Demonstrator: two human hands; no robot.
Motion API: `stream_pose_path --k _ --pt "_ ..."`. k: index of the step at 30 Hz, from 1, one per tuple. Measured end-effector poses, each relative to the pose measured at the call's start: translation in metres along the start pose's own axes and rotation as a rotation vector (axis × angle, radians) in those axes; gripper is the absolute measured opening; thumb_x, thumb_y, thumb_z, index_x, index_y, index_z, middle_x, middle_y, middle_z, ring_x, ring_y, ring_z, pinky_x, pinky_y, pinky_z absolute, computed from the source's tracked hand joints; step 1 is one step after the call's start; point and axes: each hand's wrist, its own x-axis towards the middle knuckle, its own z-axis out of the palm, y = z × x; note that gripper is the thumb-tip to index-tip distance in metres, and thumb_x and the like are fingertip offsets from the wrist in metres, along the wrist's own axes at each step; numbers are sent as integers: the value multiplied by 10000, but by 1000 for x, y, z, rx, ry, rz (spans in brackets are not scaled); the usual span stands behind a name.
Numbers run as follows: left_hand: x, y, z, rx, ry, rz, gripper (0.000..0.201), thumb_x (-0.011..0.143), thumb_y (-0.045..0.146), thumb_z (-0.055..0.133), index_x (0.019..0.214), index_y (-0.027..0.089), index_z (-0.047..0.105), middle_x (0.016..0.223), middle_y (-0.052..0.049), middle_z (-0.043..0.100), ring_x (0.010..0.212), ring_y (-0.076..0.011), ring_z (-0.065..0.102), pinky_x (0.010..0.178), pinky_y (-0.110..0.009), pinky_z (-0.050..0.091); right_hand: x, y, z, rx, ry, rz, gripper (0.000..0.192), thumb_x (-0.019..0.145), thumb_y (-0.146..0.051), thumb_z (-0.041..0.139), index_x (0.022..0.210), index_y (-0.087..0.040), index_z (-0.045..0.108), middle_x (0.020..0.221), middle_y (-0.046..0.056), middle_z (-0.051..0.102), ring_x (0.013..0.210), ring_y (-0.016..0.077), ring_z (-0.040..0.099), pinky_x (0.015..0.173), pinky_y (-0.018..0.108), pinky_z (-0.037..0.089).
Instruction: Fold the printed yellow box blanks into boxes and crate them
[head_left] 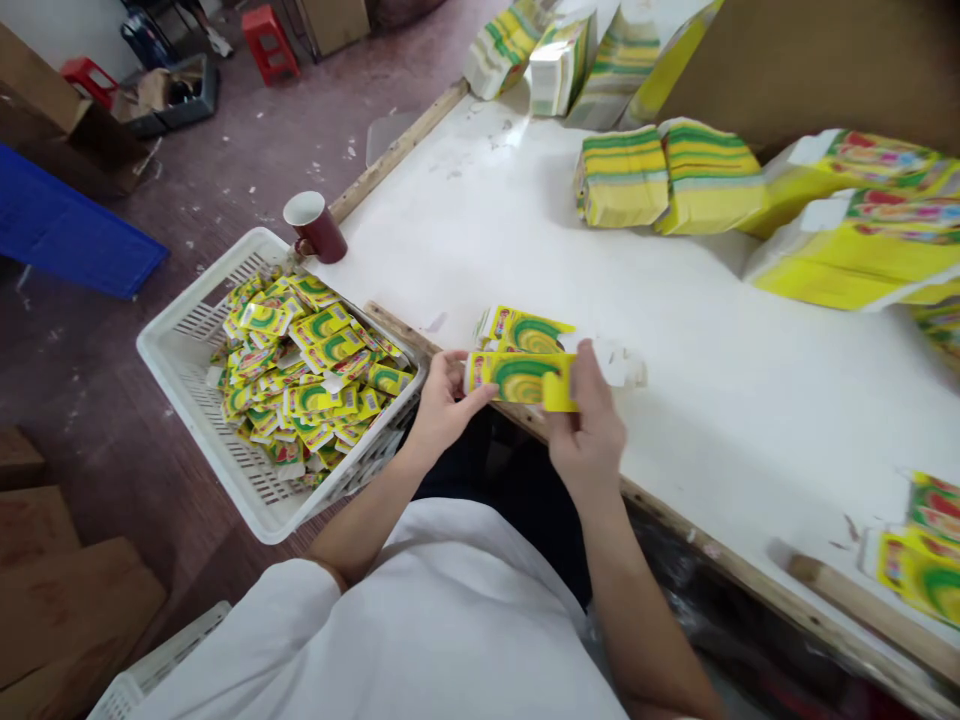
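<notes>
Between my two hands is a small yellow and green printed carton [517, 378], held level above the table's near edge. My left hand [444, 405] grips its left end, thumb across the front. My right hand [589, 420] is closed around the right end, where a yellow flap shows; that hand is slightly blurred. Just behind it, more flat yellow cartons [529, 325] lie on the white table [450, 240]. To my left, a white plastic basket [196, 440] holds a heap of small yellow and green cartons [300, 370].
A dark red mug [319, 228] stands at the table's corner by the basket. Stacked flat cartons [622, 175] line the back, beside large yellow bundles [847, 250]. A wooden strip [870, 610] and loose cartons [930, 560] lie at right. Cardboard boxes [67, 580] sit on the floor.
</notes>
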Motion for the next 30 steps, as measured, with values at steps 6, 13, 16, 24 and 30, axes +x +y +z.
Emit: stream_pose_path --k 6,13,16,24,30 --pt "2 11 -7 -182 96 1 622 746 415 844 1187 178 475 866 -7 683 720 -127 668 690 -248 535 2 2 -12 -45 -238 -181 541 964 -188 618 1476 -346 546 1648 74 327 1426 288 490 1023 390 585" --pt "2 16 -5 -82 83 24 454 758 380 818 1088 163 593 880 -25 677 704 -123 635 655 -240 524 8 -4 -25 -52 -282 -135 287 922 -185 662 1180 -262 762 1564 112 471 1271 297 639 930 418 626" --pt "4 15 -8 -80 96 22 429 763 364 809 1084 163 609 866 -16 666 683 -109 606 651 -231 507 7 -6 -24 -34 -331 -126 341 920 -230 682 1256 -260 729 1597 122 422 1324 314 596 976 447 604" --pt "8 24 -18 179 29 15 334 828 424 733 1029 160 697 747 0 614 594 -101 478 591 -243 395 11 -5 1 159 -192 147 622 876 -310 735 1458 -236 529 1468 149 561 1298 280 609 988 429 588" --pt "23 45 -143 737 762 340 213 837 279 732 1019 175 696 1000 -36 619 973 -216 529 953 -395 436 33 39 3 -225 -90 140 586 883 -373 698 1416 -183 545 1292 162 661 1195 336 599 1086 567 440"
